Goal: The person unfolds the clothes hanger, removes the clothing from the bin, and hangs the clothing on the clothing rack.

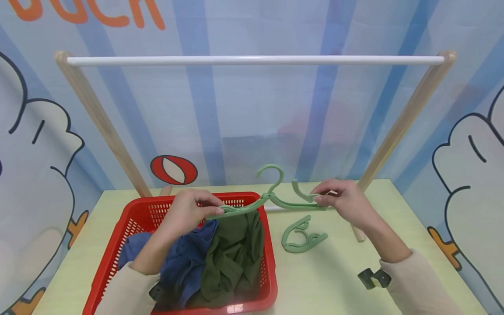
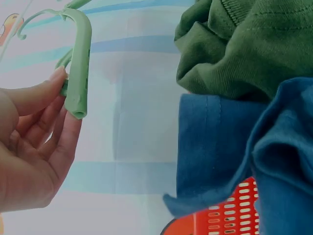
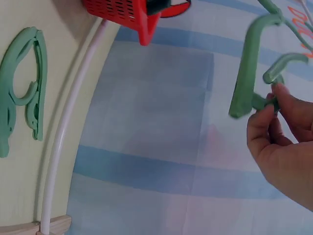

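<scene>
A green folding clothes hanger (image 1: pixel 252 206) is held up with both arms spread and its hook on top. My left hand (image 1: pixel 184 213) pinches its left end, thumb and fingers showing closely in the left wrist view. At the other end, my right hand (image 1: pixel 348 202) pinches the hanger; a short curved green piece (image 3: pixel 283 63) sticks out beside those fingers. On the table below lies a second green hanger (image 1: pixel 288 239), folded up. Under my left arm, a red basket (image 1: pixel 271 267) holds a blue cloth garment (image 1: pixel 190 253) and a dark green one (image 1: pixel 232 258).
Behind the hands stands a rack with a white top bar (image 1: pixel 252 60) and slanting wooden posts (image 1: pixel 106 127). A lower white rod (image 3: pixel 63 122) runs near the table's back edge. A printed backdrop (image 1: pixel 256 113) hangs behind the pale yellow table (image 1: pixel 307 284).
</scene>
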`<state>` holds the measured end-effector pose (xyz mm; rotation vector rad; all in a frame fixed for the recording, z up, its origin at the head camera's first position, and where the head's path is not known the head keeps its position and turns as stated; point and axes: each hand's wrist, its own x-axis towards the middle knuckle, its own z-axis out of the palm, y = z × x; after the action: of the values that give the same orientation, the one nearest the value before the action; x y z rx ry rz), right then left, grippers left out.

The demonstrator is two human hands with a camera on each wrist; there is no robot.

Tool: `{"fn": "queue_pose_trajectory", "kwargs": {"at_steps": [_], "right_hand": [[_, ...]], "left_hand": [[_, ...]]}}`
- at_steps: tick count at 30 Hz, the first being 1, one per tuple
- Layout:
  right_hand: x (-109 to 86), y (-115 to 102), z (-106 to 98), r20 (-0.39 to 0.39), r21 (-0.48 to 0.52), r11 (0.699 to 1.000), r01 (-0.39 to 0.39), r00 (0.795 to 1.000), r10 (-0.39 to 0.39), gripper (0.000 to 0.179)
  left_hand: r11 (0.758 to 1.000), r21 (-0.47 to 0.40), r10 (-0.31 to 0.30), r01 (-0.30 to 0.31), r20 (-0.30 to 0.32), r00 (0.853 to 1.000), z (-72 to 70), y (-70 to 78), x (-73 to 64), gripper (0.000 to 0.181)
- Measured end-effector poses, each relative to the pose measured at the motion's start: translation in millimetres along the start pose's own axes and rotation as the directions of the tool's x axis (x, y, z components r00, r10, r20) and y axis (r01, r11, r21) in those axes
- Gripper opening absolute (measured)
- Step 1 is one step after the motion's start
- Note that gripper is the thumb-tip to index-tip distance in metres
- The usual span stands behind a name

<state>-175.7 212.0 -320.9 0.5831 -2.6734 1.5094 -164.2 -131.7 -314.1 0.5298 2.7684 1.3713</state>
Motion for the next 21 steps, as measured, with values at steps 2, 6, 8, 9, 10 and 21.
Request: {"fn": "queue_pose_trajectory", "kwargs": {"at_steps": [2,6,8,9,10,21], "right_hand": [[-1.6,-0.3,-4.9,-0.006,0.047,0.999,-0.015,1.0,0.016,0.013],[-3.7,1.8,-10.0,0.027,0.08,0.997,-0.002,1.0,-0.001,0.015],[-4.4,3.2,-10.5,0.043,0.095,0.996,0.001,0.999,-0.006,0.016],[-4.8,3.9,-10.6,0.045,0.1,0.995,0.003,0.999,-0.008,0.017],[-5.1,4.8,-10.7,0.045,0.105,0.994,0.005,0.999,-0.01,0.018],[-8.8,6.7,-14.6,-0.095,0.155,0.987,-0.033,0.994,0.048,0.016]], "left_hand": [[1.0,-0.012,-0.01,0.01,-0.002,1.0,-1.3,-2.2,-0.3,0.014],[1.0,-0.008,0.011,-0.011,0.008,1.0,-0.7,-5.1,-0.1,0.013],[1.0,0.003,0.022,-0.022,0.031,0.999,0.3,-5.4,0.7,0.011],[1.0,0.012,0.027,-0.028,0.044,0.999,0.9,-5.1,1.2,0.01],[0.999,0.021,0.033,-0.035,0.059,0.998,1.5,-4.7,1.8,0.011],[0.993,0.102,0.048,-0.053,0.05,0.998,-5.5,-2.6,-0.5,0.016]]}}
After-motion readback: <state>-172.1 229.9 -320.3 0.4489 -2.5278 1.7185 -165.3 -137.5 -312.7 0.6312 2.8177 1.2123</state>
